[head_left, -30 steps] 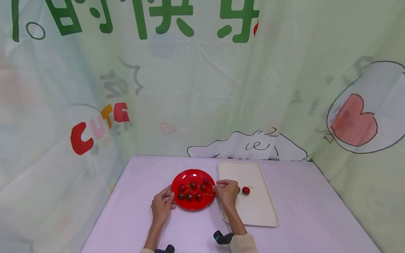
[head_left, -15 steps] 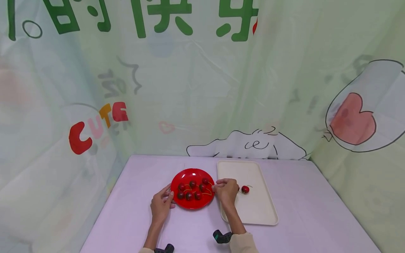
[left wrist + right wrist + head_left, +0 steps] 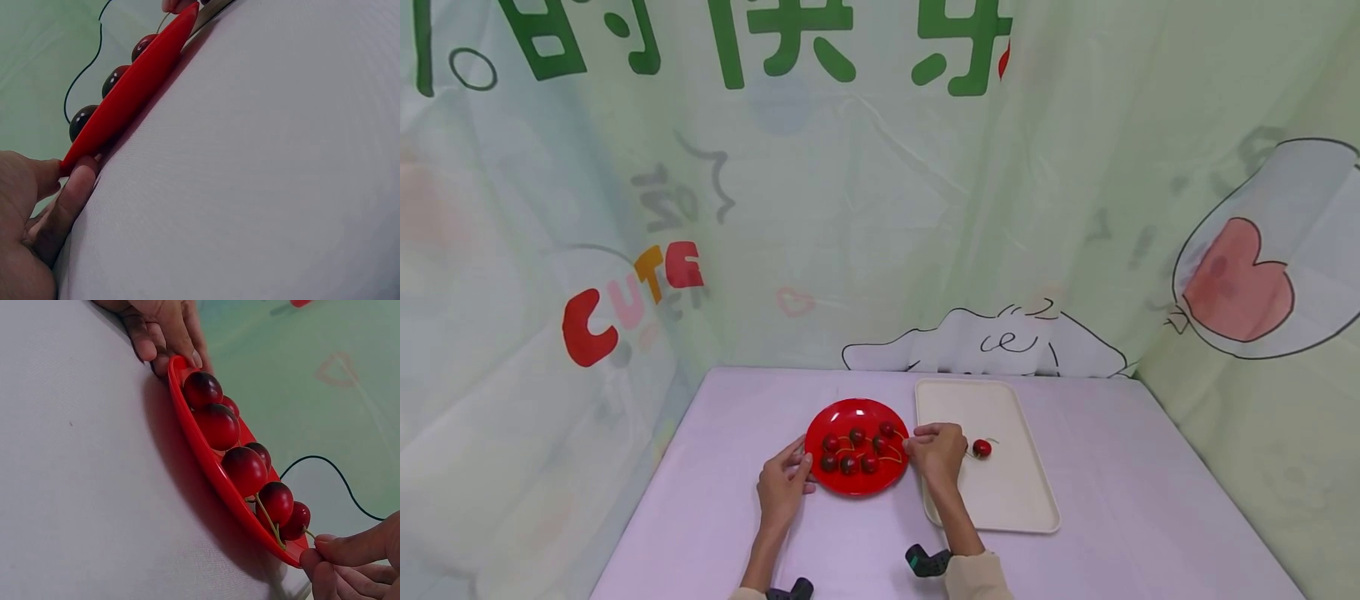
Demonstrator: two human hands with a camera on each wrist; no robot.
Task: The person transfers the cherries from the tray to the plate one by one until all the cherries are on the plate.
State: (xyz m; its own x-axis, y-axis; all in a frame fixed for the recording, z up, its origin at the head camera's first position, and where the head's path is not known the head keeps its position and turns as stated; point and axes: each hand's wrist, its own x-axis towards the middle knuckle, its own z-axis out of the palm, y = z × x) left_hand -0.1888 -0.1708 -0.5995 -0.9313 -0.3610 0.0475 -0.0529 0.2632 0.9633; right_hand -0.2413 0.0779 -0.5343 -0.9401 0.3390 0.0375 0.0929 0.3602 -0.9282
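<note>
Head view up, and I had the plate (image 3: 859, 487) squarely between both hands: left hand (image 3: 781, 487) pinching its left rim, thumb over the top, fingers under; right hand (image 3: 937, 455) just off the opposite side. Over to the right wrist, where it all hung on one cherry (image 3: 295, 521): it sat on the plate, at the end beside the right fingers, and its stem (image 3: 310, 534) ran outward over the rim, straight to them. So the cherry lay left of those fingertips, stem along that same line, right hand clearly the nearer. Thumb and finger were closed together on the stem's tip; whether they caught the rim too, I couldn't tell. Any pull, I judged, would follow the stem. Right of that hand, one more fruit (image 3: 982, 449) lay on the tray (image 3: 1011, 492).
</note>
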